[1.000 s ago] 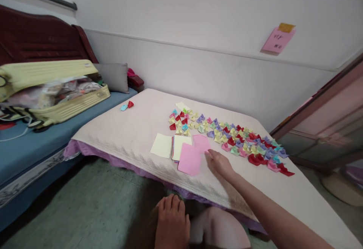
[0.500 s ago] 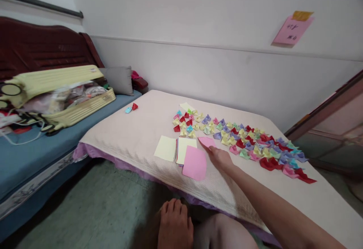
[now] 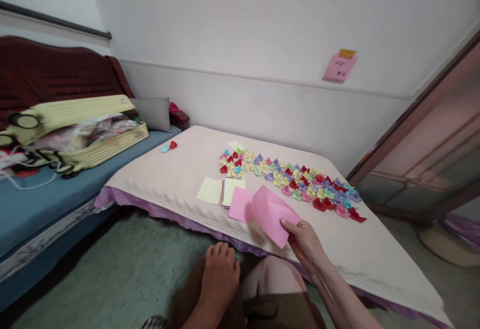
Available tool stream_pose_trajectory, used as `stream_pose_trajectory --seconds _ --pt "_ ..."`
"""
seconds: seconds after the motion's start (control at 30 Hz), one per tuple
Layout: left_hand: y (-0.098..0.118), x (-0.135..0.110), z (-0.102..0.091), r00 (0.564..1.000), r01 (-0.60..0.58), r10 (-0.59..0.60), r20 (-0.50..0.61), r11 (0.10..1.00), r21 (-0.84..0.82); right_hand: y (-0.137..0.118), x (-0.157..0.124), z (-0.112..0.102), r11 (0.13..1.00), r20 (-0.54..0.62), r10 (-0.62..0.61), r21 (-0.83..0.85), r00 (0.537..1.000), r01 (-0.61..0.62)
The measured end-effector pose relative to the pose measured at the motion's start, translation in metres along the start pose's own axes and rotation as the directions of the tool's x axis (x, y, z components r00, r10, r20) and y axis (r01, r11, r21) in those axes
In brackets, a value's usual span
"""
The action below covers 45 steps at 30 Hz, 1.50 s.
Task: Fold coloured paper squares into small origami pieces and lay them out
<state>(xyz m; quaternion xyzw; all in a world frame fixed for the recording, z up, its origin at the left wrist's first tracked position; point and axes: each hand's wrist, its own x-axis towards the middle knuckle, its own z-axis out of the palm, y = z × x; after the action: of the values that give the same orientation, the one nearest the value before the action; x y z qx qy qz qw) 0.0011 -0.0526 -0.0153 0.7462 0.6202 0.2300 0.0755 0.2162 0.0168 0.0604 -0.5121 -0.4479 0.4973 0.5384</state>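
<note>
My right hand (image 3: 305,239) pinches a pink sheet of paper (image 3: 272,214) by its right corner, holding it tilted above the front edge of the covered table. Another pink sheet (image 3: 240,203) lies partly behind it, overlapping a stack of coloured paper (image 3: 233,190) with a pale yellow sheet on top. To the left of the stack is a loose pale yellow sheet (image 3: 210,190). My left hand (image 3: 221,274) rests on my knee, fingers lying flat and holding nothing. Beyond the sheets, many small folded paper pieces (image 3: 300,179) in several colours spread in rows to the right.
The table wears a cream quilted cover (image 3: 168,184) with a purple frill. A blue and a red item (image 3: 173,144) lie at its far left. An open yellow suitcase (image 3: 93,139) sits on the blue bed. A pink note (image 3: 340,66) is taped to the wall.
My right hand has drawn back toward me with the pink sheet, which now shows its broad face. The view has turned to the right. My left hand stays on the knee.
</note>
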Motion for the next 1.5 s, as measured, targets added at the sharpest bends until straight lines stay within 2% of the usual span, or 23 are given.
stream_pose_trajectory --seconds 0.17,0.37,0.47,0.53,0.6,0.63,0.7,0.73,0.77,0.8,0.87,0.9,0.97,1.03,1.1,1.13,1.17,1.23,1.27,1.3,1.37,1.43,1.5 --pt "-0.001 -0.012 -0.002 0.999 -0.041 0.041 -0.032 0.999 -0.002 -0.026 -0.057 0.016 0.985 0.05 0.007 0.173 0.999 -0.015" --pt "0.006 -0.037 -0.01 0.997 -0.077 0.074 -0.033 0.992 -0.101 -0.046 -0.118 0.029 0.98 0.088 -0.028 0.201 0.996 0.01" --pt "0.01 -0.056 -0.017 0.997 -0.072 0.072 -0.011 0.975 -0.211 -0.058 -0.147 0.033 0.989 0.109 -0.101 0.117 0.989 0.088" --pt "0.013 -0.068 -0.027 0.998 -0.053 0.06 0.013 0.952 -0.3 -0.066 -0.165 0.032 0.963 0.122 -0.244 -0.084 0.962 0.255" --pt "0.017 -0.076 -0.045 0.998 -0.016 0.037 0.045 0.915 -0.404 -0.071 -0.181 0.029 0.793 0.184 -0.461 -0.353 0.868 0.496" --pt "0.021 -0.08 -0.056 0.998 0.007 0.025 0.064 0.887 -0.462 -0.072 -0.188 0.027 0.64 0.245 -0.575 -0.459 0.78 0.616" --pt "0.032 -0.085 -0.082 0.995 0.044 0.018 0.099 0.808 -0.588 -0.07 -0.2 0.027 0.231 0.421 -0.75 -0.556 0.51 0.798" --pt "0.039 -0.088 -0.096 0.994 0.048 0.024 0.102 0.761 -0.647 -0.067 -0.205 0.029 0.029 0.506 -0.777 -0.565 0.374 0.825" --pt "0.047 -0.09 -0.108 0.995 0.044 0.032 0.096 0.716 -0.697 -0.063 -0.211 0.032 -0.14 0.578 -0.772 -0.56 0.264 0.816" --pt "0.055 -0.092 -0.119 0.996 0.046 0.029 0.085 0.642 -0.765 -0.06 -0.216 0.036 -0.263 0.646 -0.736 -0.551 0.204 0.792" --pt "0.067 -0.094 -0.136 0.992 0.118 -0.053 0.111 0.158 -0.98 -0.053 -0.225 0.046 -0.379 0.717 -0.68 -0.523 0.154 0.764" --pt "0.07 -0.095 -0.141 0.986 0.135 -0.091 0.136 -0.017 -0.991 -0.05 -0.228 0.051 -0.397 0.741 -0.654 -0.506 0.15 0.766" --pt "0.071 -0.096 -0.147 0.969 0.13 -0.176 0.174 -0.236 -0.963 -0.047 -0.235 0.056 -0.389 0.77 -0.619 -0.47 0.153 0.792" --pt "0.067 -0.096 -0.151 0.959 0.106 -0.217 0.184 -0.329 -0.938 -0.049 -0.239 0.055 -0.332 0.793 -0.591 -0.408 0.15 0.85" --pt "0.064 -0.096 -0.157 0.965 0.083 -0.204 0.167 -0.365 -0.927 -0.054 -0.243 0.048 -0.178 0.773 -0.604 -0.368 0.194 0.913" --pt "0.064 -0.096 -0.159 0.971 0.087 -0.177 0.162 -0.371 -0.924 -0.057 -0.244 0.044 -0.04 0.719 -0.636 -0.394 0.281 0.918" --pt "0.065 -0.097 -0.162 0.976 0.107 -0.139 0.17 -0.374 -0.921 -0.061 -0.244 0.041 0.147 0.614 -0.664 -0.453 0.427 0.879" --pt "0.072 -0.1 -0.165 0.976 0.162 -0.078 0.202 -0.359 -0.919 -0.069 -0.241 0.039 0.549 0.314 -0.598 -0.51 0.738 0.662" --pt "0.076 -0.101 -0.165 0.973 0.19 -0.059 0.223 -0.346 -0.919 -0.072 -0.237 0.04 0.712 0.181 -0.494 -0.477 0.85 0.516" --pt "0.08 -0.103 -0.165 0.969 0.214 -0.047 0.242 -0.33 -0.919 -0.075 -0.232 0.042 0.833 0.11 -0.388 -0.384 0.915 0.399" --pt "0.085 -0.107 -0.161 0.961 0.253 -0.033 0.274 -0.298 -0.92 -0.078 -0.221 0.049 0.968 0.098 -0.202 -0.129 0.975 0.213" --pt "0.086 -0.109 -0.156 0.957 0.273 -0.023 0.289 -0.261 -0.926 -0.076 -0.212 0.055 0.996 0.128 -0.069 0.057 0.989 0.062" --pt "0.084 -0.109 -0.151 0.957 0.281 -0.011 0.291 -0.223 -0.933 -0.072 -0.208 0.059 0.986 0.128 -0.003 0.163 0.992 -0.018"
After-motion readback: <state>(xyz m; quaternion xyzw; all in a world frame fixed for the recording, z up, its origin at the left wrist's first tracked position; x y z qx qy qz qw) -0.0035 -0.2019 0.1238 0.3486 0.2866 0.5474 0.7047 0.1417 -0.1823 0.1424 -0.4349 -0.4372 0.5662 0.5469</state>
